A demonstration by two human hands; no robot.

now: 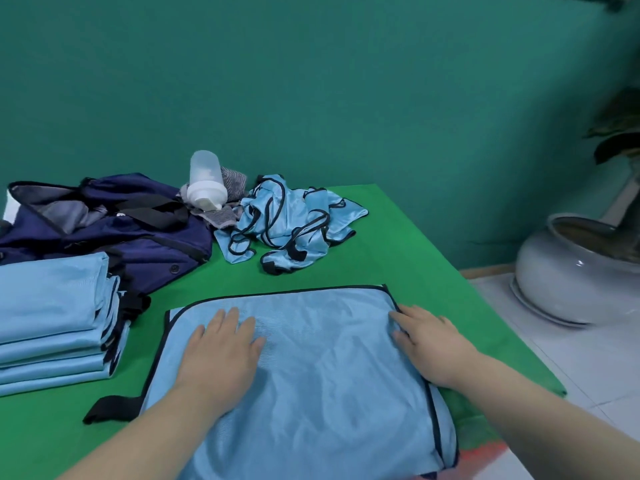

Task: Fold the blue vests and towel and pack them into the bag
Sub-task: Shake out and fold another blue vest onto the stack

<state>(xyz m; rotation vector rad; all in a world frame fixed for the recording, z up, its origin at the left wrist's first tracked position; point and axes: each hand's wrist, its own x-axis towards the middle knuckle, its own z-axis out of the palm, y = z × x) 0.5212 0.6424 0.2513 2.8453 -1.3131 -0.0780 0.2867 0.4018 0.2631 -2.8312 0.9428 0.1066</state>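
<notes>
Two hands down on one flat blue vest, which is spread on the green table cover right in front of the person. Left hand lies palm-down with fingers straight on the left half. Right hand rests on the right edge near the far corner. Its fingers look flat on the black trim rather than pinching it, but the fingertips are blurry, so that's a best guess.

Handling: thin shiny mesh, very light and limp, with no stiffness. It will likely slide on itself and on the cover, so it needs pinning with one palm while the other hand folds. Best holds are the bound black trim at the corners or the side edge. The black strap tab would only drag the cloth.

Orientation: the trimmed edge with rounded corners points away from the person, and the strap tab sticks out left at the near side. The long axis seems to run near to far, skewed slightly clockwise. The near end leaves the frame, so length is unconfirmed.

Stack of folded vests sits well left, unfolded vest pile is behind, and the navy bag is far left with the grey towel and shaker bottle against it.
</notes>
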